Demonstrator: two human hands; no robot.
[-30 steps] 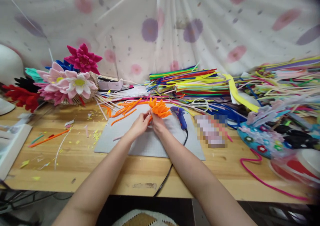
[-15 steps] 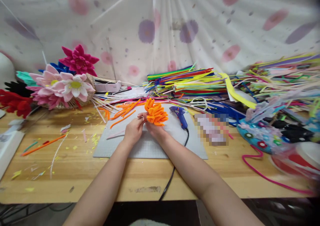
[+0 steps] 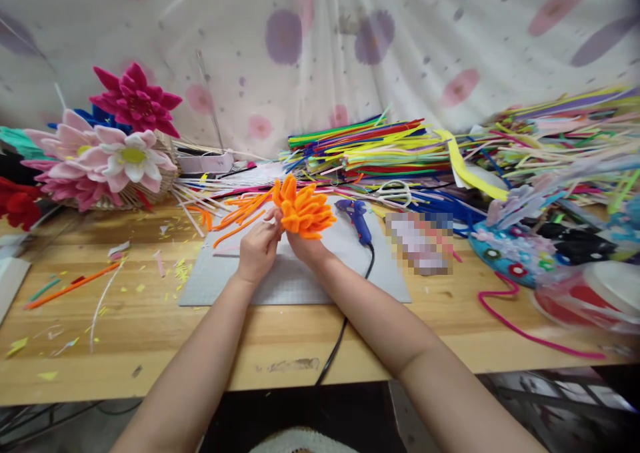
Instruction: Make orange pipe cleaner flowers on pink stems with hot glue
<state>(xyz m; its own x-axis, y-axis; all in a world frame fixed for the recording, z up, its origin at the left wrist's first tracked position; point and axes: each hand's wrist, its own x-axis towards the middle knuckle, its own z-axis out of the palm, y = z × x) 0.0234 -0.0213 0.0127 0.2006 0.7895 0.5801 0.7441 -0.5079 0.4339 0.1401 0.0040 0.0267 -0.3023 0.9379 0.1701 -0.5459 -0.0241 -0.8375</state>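
Note:
An orange pipe-cleaner flower (image 3: 306, 207) with many looped petals is held up over the grey cutting mat (image 3: 300, 291). My right hand (image 3: 305, 243) is closed beneath it, mostly hidden by the petals. Against the flower's left side, my left hand (image 3: 259, 245) is closed, its thumb and fingertips pinching at the petals. Just right of the flower a blue hot glue gun (image 3: 356, 219) lies on the mat, its black cord running to the front edge. Loose orange pipe cleaners (image 3: 245, 214) lie behind my left hand.
Finished felt-like flowers (image 3: 133, 156) stand in a basket at the left. White-handled scissors (image 3: 394, 193) and bundles of coloured pipe cleaners (image 3: 370, 149) lie at the back. A decorated blue piece (image 3: 510, 256) and a clear-wrapped tub (image 3: 595, 293) sit at the right. Yellow scraps litter the left.
The camera view has shifted slightly, so the table sits a little higher and further left. The flower has tilted, showing its petals more toward me. Both hands keep their hold on it.

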